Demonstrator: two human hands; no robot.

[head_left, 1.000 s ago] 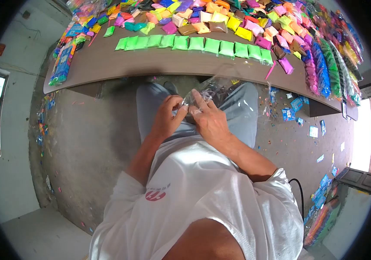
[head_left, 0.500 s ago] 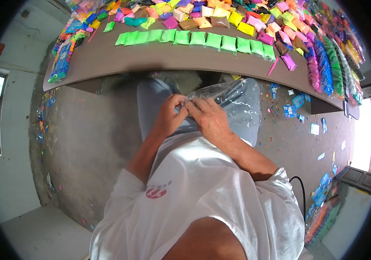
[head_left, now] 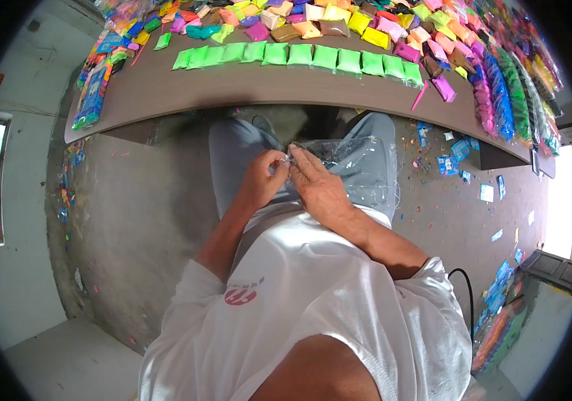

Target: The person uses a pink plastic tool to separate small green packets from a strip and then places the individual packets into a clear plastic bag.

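Above my lap, a clear plastic bag (head_left: pixel 370 175) spreads to the right over my right thigh. My left hand (head_left: pixel 264 178) is closed, with thumb and forefinger pinching the bag's left end. My right hand (head_left: pixel 320 188) lies against the same end, its fingers fairly straight and close together, the bag caught under them; its thumb is hidden. The fingertips of both hands nearly meet. On the table beyond, a row of light green packets (head_left: pixel 324 57) lies side by side.
A brown table (head_left: pixel 232 90) curves across in front of my knees. Piled on it are many-coloured packets (head_left: pixel 334 27). Long packed strips (head_left: pixel 497 80) hang at its right edge, and a pink stick (head_left: pixel 420 95) lies near the front. Blue packaging scraps (head_left: pixel 447 165) litter the floor.
The fingers of my right hand have straightened and shifted slightly left and up against my left fingertips. The bag now lies flatter across my right thigh. The view has tilted slightly.
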